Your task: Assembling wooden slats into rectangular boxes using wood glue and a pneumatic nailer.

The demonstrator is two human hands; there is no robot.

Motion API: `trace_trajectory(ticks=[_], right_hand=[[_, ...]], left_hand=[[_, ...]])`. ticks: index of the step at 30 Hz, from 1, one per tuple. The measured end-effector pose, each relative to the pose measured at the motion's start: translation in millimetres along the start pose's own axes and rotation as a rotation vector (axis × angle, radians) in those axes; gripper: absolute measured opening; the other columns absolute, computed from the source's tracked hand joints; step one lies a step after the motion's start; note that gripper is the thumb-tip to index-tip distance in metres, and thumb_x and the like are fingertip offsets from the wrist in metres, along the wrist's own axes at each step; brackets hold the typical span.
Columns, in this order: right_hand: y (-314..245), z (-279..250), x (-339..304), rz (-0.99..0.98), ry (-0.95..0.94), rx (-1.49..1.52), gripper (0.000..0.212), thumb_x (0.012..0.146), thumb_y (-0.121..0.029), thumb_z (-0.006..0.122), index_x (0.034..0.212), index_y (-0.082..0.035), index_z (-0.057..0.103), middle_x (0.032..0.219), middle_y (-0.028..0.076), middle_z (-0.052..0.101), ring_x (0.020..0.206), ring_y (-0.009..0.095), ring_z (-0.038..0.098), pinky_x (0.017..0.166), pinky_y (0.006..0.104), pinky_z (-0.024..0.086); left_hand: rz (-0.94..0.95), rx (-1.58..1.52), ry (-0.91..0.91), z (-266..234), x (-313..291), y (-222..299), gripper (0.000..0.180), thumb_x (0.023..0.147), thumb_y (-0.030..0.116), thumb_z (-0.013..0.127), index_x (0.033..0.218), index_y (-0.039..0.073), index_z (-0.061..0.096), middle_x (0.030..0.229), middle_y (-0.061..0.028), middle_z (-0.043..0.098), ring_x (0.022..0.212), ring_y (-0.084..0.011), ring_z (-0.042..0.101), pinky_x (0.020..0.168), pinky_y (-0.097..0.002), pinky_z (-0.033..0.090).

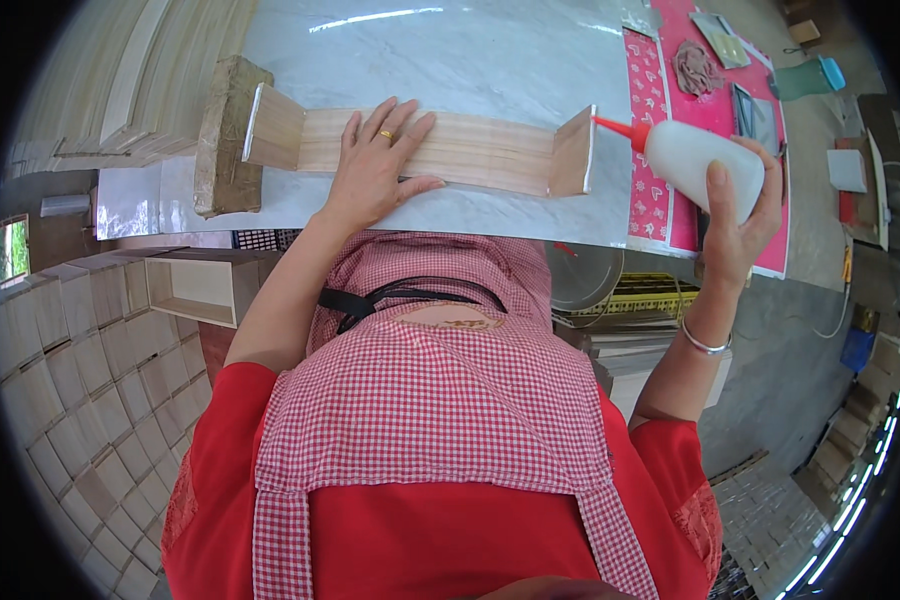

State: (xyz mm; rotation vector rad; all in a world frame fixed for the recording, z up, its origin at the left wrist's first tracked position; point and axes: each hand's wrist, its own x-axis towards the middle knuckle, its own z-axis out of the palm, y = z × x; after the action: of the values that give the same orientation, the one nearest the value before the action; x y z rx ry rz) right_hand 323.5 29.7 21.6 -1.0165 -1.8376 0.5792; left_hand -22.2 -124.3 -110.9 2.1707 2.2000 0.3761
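Observation:
A long thin wooden board with a short upright panel at each end, forming an open wooden frame (480,152), lies across the marbled worktop (450,60). My left hand (375,165) rests on the board left of its middle, fingers spread. White glue lines the outer edges of both end panels. In my right hand (735,215) is a white squeeze bottle (705,165) with a red nozzle, tilted so that its tip points left. That tip is at the top of the right end panel (574,150). Beside the left end panel stands a block wrapped in brown tape (232,140).
Stacked wooden boards (130,80) rise at the far left. On the right, a pink patterned cloth (660,60) carries a crumpled rag (697,68) and small trays. A teal-lidded container (808,78) lies beyond. Many wooden boxes (100,400) are piled at the lower left.

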Motion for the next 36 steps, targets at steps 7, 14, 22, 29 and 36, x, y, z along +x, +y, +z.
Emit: trace_trajectory(ticks=[7, 14, 22, 29, 36], right_hand=[[1, -25, -38, 0.161, 0.063, 0.202, 0.044, 0.087, -0.018, 0.076, 0.121, 0.0, 0.055, 0.108, 0.01, 0.06, 0.099, 0.017, 0.059, 0.087, 0.0319, 0.048], [79, 50, 13, 0.139, 0.337, -0.016, 0.045, 0.082, -0.019, 0.081, 0.109, 0.0, 0.051, 0.103, 0.01, 0.057, 0.097, 0.022, 0.056, 0.089, 0.0357, 0.047], [163, 94, 67, -0.008, 0.129, -0.535, 0.038, 0.082, -0.024, 0.08, 0.102, 0.002, 0.059, 0.103, 0.015, 0.062, 0.097, 0.027, 0.061, 0.091, 0.0387, 0.047], [109, 84, 24, -0.16, -0.027, -0.288, 0.032, 0.087, -0.016, 0.075, 0.111, 0.001, 0.062, 0.111, 0.016, 0.065, 0.106, 0.031, 0.062, 0.095, 0.0389, 0.047], [80, 60, -46, 0.054, -0.352, -0.149, 0.042, 0.086, -0.005, 0.071, 0.126, 0.001, 0.058, 0.128, 0.016, 0.062, 0.119, 0.027, 0.059, 0.1, 0.0361, 0.045]], left_hand=[[0.017, -0.027, 0.024, -9, 4, 2, 0.08, 0.083, 0.057, 0.068, 0.148, 0.016, 0.044, 0.153, -0.0098, 0.04, 0.146, -0.031, 0.029, 0.118, -0.0591, 0.019], [-0.011, -0.176, -0.123, -29, 4, 1, 0.089, 0.077, 0.045, 0.077, 0.149, 0.008, 0.039, 0.151, -0.0101, 0.04, 0.144, -0.0304, 0.032, 0.115, -0.062, 0.022], [0.17, 0.043, 0.347, -15, -10, 10, 0.079, 0.073, 0.039, 0.08, 0.14, 0.008, 0.052, 0.143, -0.0069, 0.052, 0.136, -0.0275, 0.046, 0.117, -0.0581, 0.021], [0.118, 0.069, 0.49, 0, -21, 15, 0.075, 0.071, 0.035, 0.081, 0.137, 0.009, 0.057, 0.141, -0.0054, 0.055, 0.135, -0.0262, 0.048, 0.117, -0.0566, 0.021], [0.126, 0.063, 0.434, -3, -18, 16, 0.079, 0.071, 0.036, 0.081, 0.141, 0.01, 0.053, 0.148, -0.0067, 0.048, 0.139, -0.0269, 0.044, 0.117, -0.0574, 0.02]])
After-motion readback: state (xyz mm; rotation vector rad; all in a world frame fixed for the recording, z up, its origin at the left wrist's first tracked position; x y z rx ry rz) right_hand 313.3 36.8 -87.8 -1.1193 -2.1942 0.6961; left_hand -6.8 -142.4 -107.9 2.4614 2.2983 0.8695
